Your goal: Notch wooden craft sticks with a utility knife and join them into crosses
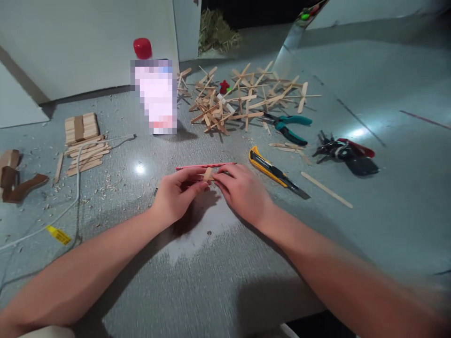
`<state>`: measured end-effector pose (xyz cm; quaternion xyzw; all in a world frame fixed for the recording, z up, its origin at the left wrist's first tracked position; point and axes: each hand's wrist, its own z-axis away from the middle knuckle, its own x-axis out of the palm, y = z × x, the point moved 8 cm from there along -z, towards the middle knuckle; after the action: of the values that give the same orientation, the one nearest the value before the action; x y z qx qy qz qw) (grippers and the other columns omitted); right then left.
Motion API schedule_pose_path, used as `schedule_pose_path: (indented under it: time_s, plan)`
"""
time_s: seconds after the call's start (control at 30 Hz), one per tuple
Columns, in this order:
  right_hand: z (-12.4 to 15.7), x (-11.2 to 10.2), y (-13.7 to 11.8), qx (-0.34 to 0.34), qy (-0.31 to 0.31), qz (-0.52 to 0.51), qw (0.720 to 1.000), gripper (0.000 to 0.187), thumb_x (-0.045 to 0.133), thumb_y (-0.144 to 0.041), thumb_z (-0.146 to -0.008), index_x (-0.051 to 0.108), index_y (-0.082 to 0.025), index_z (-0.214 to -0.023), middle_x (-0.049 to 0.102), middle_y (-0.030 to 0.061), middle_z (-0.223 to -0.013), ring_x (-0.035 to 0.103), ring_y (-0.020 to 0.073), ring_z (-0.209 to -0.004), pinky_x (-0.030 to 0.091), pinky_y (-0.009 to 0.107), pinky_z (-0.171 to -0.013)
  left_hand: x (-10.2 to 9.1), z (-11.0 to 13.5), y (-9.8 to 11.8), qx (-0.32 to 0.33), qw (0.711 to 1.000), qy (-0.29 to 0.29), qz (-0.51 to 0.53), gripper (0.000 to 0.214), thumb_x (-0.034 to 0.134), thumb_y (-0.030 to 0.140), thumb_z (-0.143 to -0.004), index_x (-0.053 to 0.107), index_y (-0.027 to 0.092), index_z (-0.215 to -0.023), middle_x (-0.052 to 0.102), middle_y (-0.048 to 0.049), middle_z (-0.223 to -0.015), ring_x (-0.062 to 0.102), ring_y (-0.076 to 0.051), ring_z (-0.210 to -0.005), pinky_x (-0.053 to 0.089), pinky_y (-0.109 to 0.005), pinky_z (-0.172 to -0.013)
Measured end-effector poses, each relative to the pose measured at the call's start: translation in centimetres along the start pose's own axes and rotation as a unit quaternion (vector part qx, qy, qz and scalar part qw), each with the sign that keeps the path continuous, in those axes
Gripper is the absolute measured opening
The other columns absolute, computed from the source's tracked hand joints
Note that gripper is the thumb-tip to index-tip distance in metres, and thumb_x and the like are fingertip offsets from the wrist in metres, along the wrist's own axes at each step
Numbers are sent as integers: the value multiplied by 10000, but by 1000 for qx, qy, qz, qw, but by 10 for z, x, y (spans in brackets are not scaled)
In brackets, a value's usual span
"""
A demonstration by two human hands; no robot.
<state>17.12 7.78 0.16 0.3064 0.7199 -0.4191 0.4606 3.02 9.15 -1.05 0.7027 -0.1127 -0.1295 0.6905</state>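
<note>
Between my two hands, near the middle of the view, is a small wooden craft stick (208,174), much of it hidden by fingers. My left hand (179,192) pinches it from the left. The fingers of my right hand (243,190) close on its right side. Just beyond my fingertips lies a red pencil (190,166). A yellow and black utility knife (273,171) rests to the right of my right hand, its blade pointing toward the lower right. Past the knife a single loose craft stick (327,190) lies flat.
Crossed craft sticks (243,98) are heaped at the back, with teal-handled pliers (291,129) beside them. Keys (343,150) lie at the right. On the left are a bundle of sticks (81,127), a white cable (78,183) and brown strips (16,178). A blurred-out upright object (158,96) stands behind.
</note>
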Motion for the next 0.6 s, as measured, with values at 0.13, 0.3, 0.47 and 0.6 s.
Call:
schedule_pose_path:
  time_s: [0.13, 0.3, 0.47, 0.6]
  plan:
    - [8, 1, 15, 39, 26, -2, 999, 194, 482, -155, -964, 643, -178, -857, 686, 139, -954, 617, 291, -934, 488, 437, -825, 2, 0, -10, -45, 998, 4, 46, 323, 725, 259, -843, 708, 148, -1145, 788, -85, -990, 766, -184, -896, 625, -344, -873]
    - [30, -22, 28, 84, 45, -33, 995, 101, 478, -165, -951, 573, -192, -930, 648, 58, -752, 610, 213, -682, 452, 339, -634, 4, 0, -11, -53, 996, 2, 71, 380, 740, 242, -833, 692, 144, -1196, 784, -101, -1057, 763, -199, -994, 623, -366, -945]
    - [42, -38, 29, 132, 33, -204, 969, 202, 504, -224, -966, 604, -203, -1141, 544, -62, -597, 501, 124, -482, 391, 248, -490, 7, -1, -11, -58, 995, 2, 76, 383, 781, 231, -797, 695, 140, -1159, 784, -105, -1067, 768, -203, -987, 630, -359, -957]
    - [40, -41, 9, 62, 33, -198, 978, 173, 543, -265, -977, 683, -213, -1065, 545, -65, -545, 485, 109, -433, 380, 242, -462, 7, 0, -10, -54, 996, 14, 65, 317, 794, 228, -797, 712, 146, -1093, 792, -86, -1032, 773, -194, -962, 637, -337, -940]
